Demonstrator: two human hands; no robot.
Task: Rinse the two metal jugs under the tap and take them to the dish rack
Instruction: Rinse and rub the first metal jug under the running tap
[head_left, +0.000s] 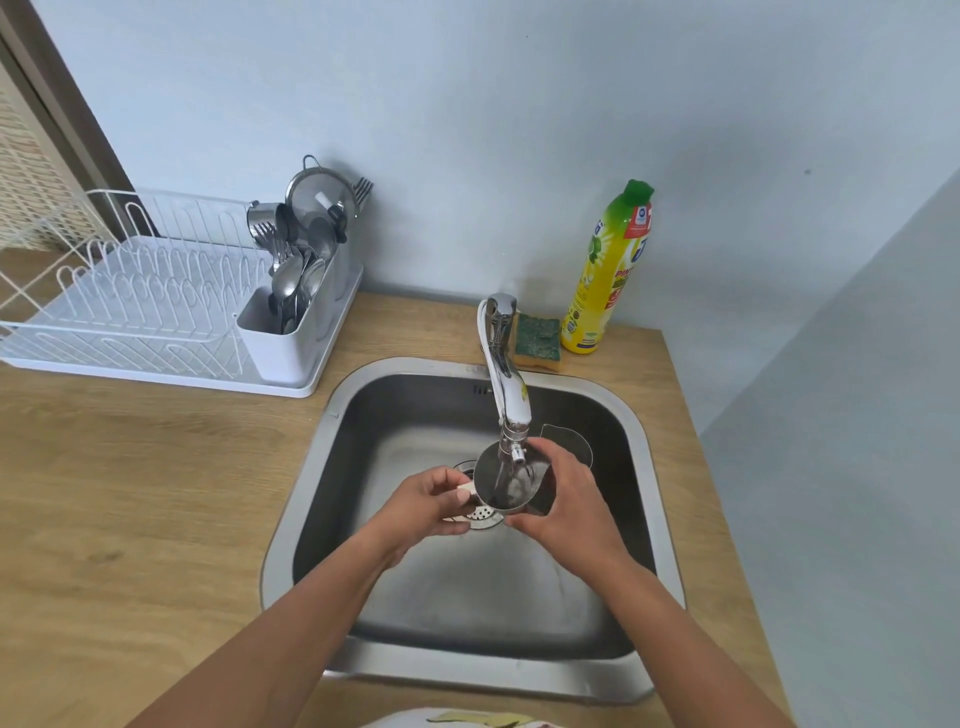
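There is one camera, worn on the person's head. It looks forward and down, from above and close. The sink (470, 525) fills the middle and lower part of the frame. The tap (503, 364) stands near the center. The dish rack (156, 306) sits at the left. Both arms reach in from the bottom edge. The wide lens bends the edges.

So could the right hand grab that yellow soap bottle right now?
Probably not yet: the right hand is wrapped around the jug under the tap. The path to the bottle looks clear otherwise.
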